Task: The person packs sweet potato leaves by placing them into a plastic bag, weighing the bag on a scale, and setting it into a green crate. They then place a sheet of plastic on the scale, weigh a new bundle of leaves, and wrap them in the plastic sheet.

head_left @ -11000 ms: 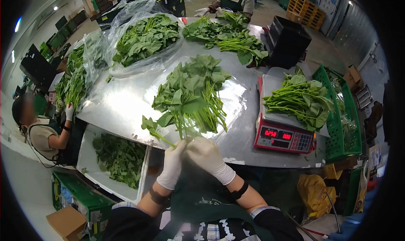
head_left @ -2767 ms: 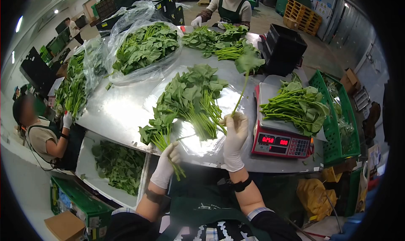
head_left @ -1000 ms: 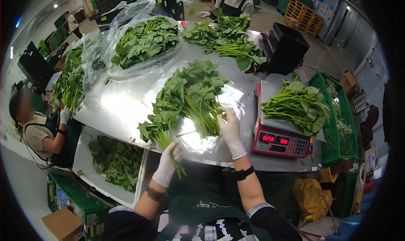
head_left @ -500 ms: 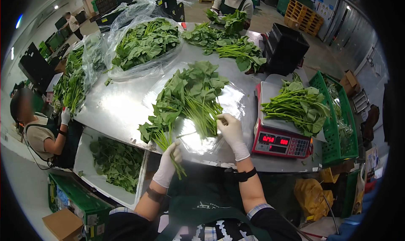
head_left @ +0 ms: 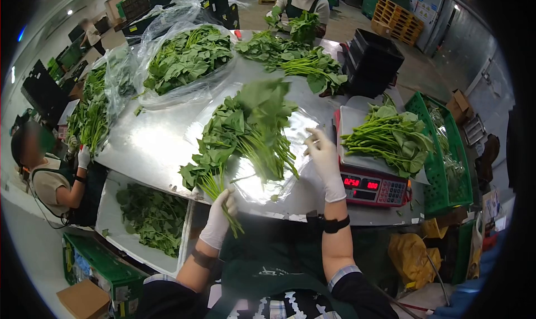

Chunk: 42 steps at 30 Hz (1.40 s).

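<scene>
My left hand [head_left: 221, 213], in a white glove, is closed round the stems of a small bunch of leafy greens [head_left: 202, 171] at the table's near edge; the stem ends stick out below the fist. In front of it lies a larger heap of the same greens [head_left: 251, 123], stems towards me, on transparent plastic. Some leaves at the top of the heap are blurred by motion. My right hand [head_left: 325, 158], also gloved, hovers between the heap and the red scale [head_left: 373, 189]. Its fingers are apart and hold nothing visible. A bunch of greens [head_left: 391, 137] rests on the scale.
Plastic-wrapped greens [head_left: 187, 59] lie on the metal table [head_left: 142, 143]. Black crates [head_left: 373, 62] stand far right, a green crate [head_left: 441, 151] beyond the scale. A white bin [head_left: 106, 207] holds leaves below left. One person [head_left: 58, 179] works at left, another [head_left: 306, 6] across the table.
My right hand has moved right, off the heap's stems, and its fingers have opened. Leaves at the heap's top have shifted and blurred. My left hand keeps its bunch.
</scene>
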Each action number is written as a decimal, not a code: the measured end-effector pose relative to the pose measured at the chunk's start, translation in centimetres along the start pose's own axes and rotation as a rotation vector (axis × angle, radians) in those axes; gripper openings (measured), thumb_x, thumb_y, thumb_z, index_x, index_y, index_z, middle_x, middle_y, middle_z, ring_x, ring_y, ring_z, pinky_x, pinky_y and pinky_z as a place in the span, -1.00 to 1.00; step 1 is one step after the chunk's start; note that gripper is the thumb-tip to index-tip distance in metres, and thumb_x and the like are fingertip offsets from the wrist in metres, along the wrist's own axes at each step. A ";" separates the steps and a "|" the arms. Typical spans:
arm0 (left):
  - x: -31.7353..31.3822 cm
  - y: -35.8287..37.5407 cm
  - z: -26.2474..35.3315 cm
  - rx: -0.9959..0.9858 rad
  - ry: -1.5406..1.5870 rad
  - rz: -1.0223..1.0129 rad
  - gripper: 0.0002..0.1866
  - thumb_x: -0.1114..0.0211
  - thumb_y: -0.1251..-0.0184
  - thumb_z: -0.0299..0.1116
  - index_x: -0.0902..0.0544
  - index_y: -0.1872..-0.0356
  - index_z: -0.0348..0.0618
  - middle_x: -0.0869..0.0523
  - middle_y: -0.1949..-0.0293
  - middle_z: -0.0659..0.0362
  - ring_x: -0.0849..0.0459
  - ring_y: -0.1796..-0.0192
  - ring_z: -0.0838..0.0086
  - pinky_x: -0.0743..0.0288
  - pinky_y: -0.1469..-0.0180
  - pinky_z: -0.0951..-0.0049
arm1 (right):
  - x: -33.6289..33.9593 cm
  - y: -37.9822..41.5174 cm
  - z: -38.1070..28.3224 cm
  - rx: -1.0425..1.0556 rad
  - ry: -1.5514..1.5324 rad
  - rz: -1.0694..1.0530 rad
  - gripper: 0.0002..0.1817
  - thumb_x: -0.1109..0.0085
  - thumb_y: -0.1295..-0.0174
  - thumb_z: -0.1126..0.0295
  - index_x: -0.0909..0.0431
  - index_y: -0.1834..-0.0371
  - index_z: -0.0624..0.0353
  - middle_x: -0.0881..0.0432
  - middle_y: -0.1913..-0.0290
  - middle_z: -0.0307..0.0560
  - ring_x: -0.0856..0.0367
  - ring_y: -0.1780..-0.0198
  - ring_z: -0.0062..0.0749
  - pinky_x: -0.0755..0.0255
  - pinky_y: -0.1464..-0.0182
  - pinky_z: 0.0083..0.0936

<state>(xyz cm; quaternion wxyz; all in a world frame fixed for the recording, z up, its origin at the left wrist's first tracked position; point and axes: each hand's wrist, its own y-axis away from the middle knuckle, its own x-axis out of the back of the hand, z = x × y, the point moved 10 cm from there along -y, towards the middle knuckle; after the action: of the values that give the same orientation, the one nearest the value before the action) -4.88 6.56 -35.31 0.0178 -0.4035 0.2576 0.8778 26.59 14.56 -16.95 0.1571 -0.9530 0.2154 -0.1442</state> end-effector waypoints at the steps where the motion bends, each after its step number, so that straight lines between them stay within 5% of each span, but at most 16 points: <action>1: 0.0 -0.1 0.2 -0.010 -0.006 0.012 -0.76 -0.10 -0.57 -0.21 -0.58 -0.01 -0.12 -0.34 0.56 0.39 -0.27 0.61 0.65 -0.13 0.48 0.60 | -2.5 0.1 2.4 -0.125 -0.049 -0.247 -0.73 -0.16 -0.36 0.48 -0.63 -0.09 0.23 -0.60 0.36 -0.24 -0.58 0.41 -0.61 -0.47 0.28 -0.63; 2: -0.1 -0.2 0.3 -0.012 -0.009 0.005 -0.76 -0.10 -0.57 -0.21 -0.58 -0.01 -0.12 -0.34 0.56 0.39 -0.27 0.61 0.65 -0.13 0.48 0.60 | -4.9 0.9 3.2 -0.247 -0.098 -0.495 -0.70 -0.15 -0.36 0.46 -0.63 -0.13 0.22 -0.60 0.36 -0.26 -0.57 0.42 -0.64 -0.45 0.30 -0.65; 8: 0.0 0.3 0.3 -0.015 -0.005 0.022 -0.77 -0.10 -0.57 -0.22 -0.58 0.00 -0.13 -0.33 0.56 0.40 -0.26 0.61 0.65 -0.13 0.48 0.60 | -6.2 2.6 3.2 -0.362 -0.299 -0.593 -0.66 -0.09 -0.41 0.41 -0.57 -0.18 0.30 -0.55 0.35 -0.31 -0.49 0.43 -0.69 -0.37 0.30 -0.71; 10: -0.3 0.0 0.3 -0.008 0.004 -0.019 -0.77 -0.10 -0.57 -0.22 -0.57 0.00 -0.13 -0.34 0.56 0.40 -0.26 0.60 0.65 -0.13 0.48 0.60 | -7.8 4.9 4.1 -0.553 -0.540 -0.777 -0.63 -0.08 -0.45 0.39 -0.46 -0.26 0.27 -0.54 0.27 -0.27 -0.49 0.38 -0.65 -0.38 0.29 -0.70; 12: -0.4 0.0 0.3 -0.009 -0.001 0.002 -0.76 -0.10 -0.57 -0.22 -0.58 -0.01 -0.13 -0.33 0.56 0.40 -0.27 0.60 0.65 -0.13 0.48 0.60 | -8.2 5.3 3.7 -0.594 -0.706 -0.730 -0.61 -0.09 -0.46 0.38 -0.42 -0.29 0.27 -0.54 0.27 -0.24 -0.51 0.36 -0.62 -0.40 0.25 -0.71; 15: -0.1 0.0 0.2 -0.011 -0.003 0.021 -0.76 -0.10 -0.57 -0.22 -0.58 -0.02 -0.13 -0.33 0.56 0.40 -0.27 0.60 0.65 -0.13 0.48 0.59 | -7.8 4.4 3.6 -0.577 -0.897 -0.527 -0.71 -0.08 -0.45 0.45 -0.45 -0.18 0.26 -0.54 0.20 -0.20 -0.52 0.32 -0.60 -0.43 0.22 -0.66; 18: 0.2 -0.2 0.2 -0.014 -0.004 0.004 -0.76 -0.10 -0.57 -0.22 -0.58 -0.02 -0.13 -0.33 0.56 0.39 -0.28 0.59 0.65 -0.13 0.48 0.59 | -5.5 2.5 2.0 -0.304 -0.732 -0.268 -0.81 -0.05 -0.47 0.50 -0.46 -0.09 0.25 -0.52 0.20 -0.19 -0.51 0.31 -0.57 -0.45 0.21 -0.64; 20: 0.0 -0.3 0.3 -0.018 -0.004 -0.013 -0.76 -0.10 -0.57 -0.22 -0.58 -0.01 -0.13 -0.34 0.56 0.39 -0.28 0.59 0.65 -0.13 0.48 0.59 | -0.2 2.4 -2.2 0.144 -0.211 0.173 -0.84 -0.02 -0.47 0.55 -0.46 -0.05 0.28 -0.53 0.19 -0.18 -0.53 0.29 -0.57 -0.49 0.18 -0.62; 22: 0.1 -0.2 0.2 -0.012 0.005 0.008 -0.76 -0.10 -0.57 -0.21 -0.58 -0.02 -0.13 -0.34 0.56 0.39 -0.28 0.59 0.64 -0.13 0.48 0.59 | 0.9 3.0 -3.5 0.311 -0.080 0.284 -0.81 -0.02 -0.45 0.59 -0.45 -0.07 0.31 -0.54 0.19 -0.17 -0.55 0.26 -0.57 -0.50 0.17 -0.62; 26: 0.2 -0.2 0.1 -0.009 -0.012 -0.012 -0.76 -0.11 -0.57 -0.21 -0.58 -0.01 -0.12 -0.34 0.56 0.39 -0.28 0.60 0.64 -0.13 0.48 0.59 | -3.2 2.0 0.1 -0.020 -0.250 -0.109 -0.76 -0.05 -0.45 0.56 -0.46 -0.14 0.30 -0.58 0.20 -0.13 -0.58 0.23 -0.54 -0.53 0.14 -0.60; 28: 0.5 -0.5 0.1 -0.004 -0.011 0.001 -0.76 -0.10 -0.57 -0.20 -0.58 -0.02 -0.11 -0.34 0.56 0.39 -0.27 0.60 0.65 -0.13 0.48 0.59 | -7.2 4.2 3.7 -0.446 -0.740 -0.388 -0.75 -0.09 -0.45 0.51 -0.47 -0.14 0.27 -0.59 0.19 -0.11 -0.59 0.23 -0.53 -0.53 0.12 -0.58; 32: 0.7 -0.4 0.1 -0.010 0.004 0.003 -0.77 -0.11 -0.57 -0.21 -0.58 -0.02 -0.10 -0.35 0.55 0.39 -0.29 0.59 0.65 -0.15 0.48 0.60 | -11.9 10.4 3.6 -0.595 -0.677 -0.529 -0.76 -0.09 -0.41 0.49 -0.48 -0.09 0.30 -0.61 0.18 -0.15 -0.61 0.23 -0.52 -0.52 0.12 -0.54; 34: 0.0 -0.3 0.1 0.013 -0.030 0.012 -0.77 -0.14 -0.56 -0.21 -0.58 -0.02 -0.10 -0.34 0.53 0.39 -0.30 0.58 0.67 -0.14 0.48 0.61 | -14.6 14.1 2.4 -0.537 -0.555 -0.785 -0.79 -0.07 -0.41 0.49 -0.45 -0.05 0.32 -0.61 0.18 -0.09 -0.63 0.23 -0.46 -0.55 0.10 -0.51; 36: -1.0 0.3 0.4 -0.005 0.002 0.003 -0.72 -0.17 -0.54 -0.22 -0.58 -0.10 -0.14 -0.47 0.46 0.37 -0.39 0.54 0.66 -0.25 0.47 0.62 | -17.0 17.6 2.3 -0.787 -0.833 -0.836 -0.78 -0.06 -0.43 0.48 -0.38 -0.05 0.34 -0.64 0.14 0.04 -0.67 0.23 -0.39 -0.57 0.11 -0.50; 39: -2.0 1.5 1.0 -0.054 -0.104 -0.016 -0.60 -0.19 -0.51 -0.24 -0.53 -0.25 -0.22 -0.69 0.24 0.23 -0.56 0.44 0.60 -0.50 0.40 0.58 | -17.4 19.6 2.1 -0.732 -0.640 -0.961 -0.78 -0.04 -0.46 0.46 -0.38 -0.06 0.35 -0.66 0.09 0.06 -0.69 0.19 -0.38 -0.58 0.06 -0.50; 42: -2.2 2.0 1.2 -0.061 -0.107 -0.036 -0.61 -0.21 -0.49 -0.26 -0.54 -0.22 -0.22 -0.67 0.26 0.24 -0.56 0.45 0.61 -0.50 0.42 0.58 | -17.2 19.4 1.6 -0.702 -0.714 -0.955 -0.77 -0.05 -0.48 0.43 -0.39 -0.06 0.34 -0.66 0.07 0.05 -0.70 0.16 -0.38 -0.58 0.03 -0.51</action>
<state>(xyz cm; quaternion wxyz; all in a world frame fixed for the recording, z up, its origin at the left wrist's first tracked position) -4.70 5.78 -32.22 0.0353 -0.3610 0.2222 0.9050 5.21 6.16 -28.94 -0.1799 -0.9270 -0.2587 0.2034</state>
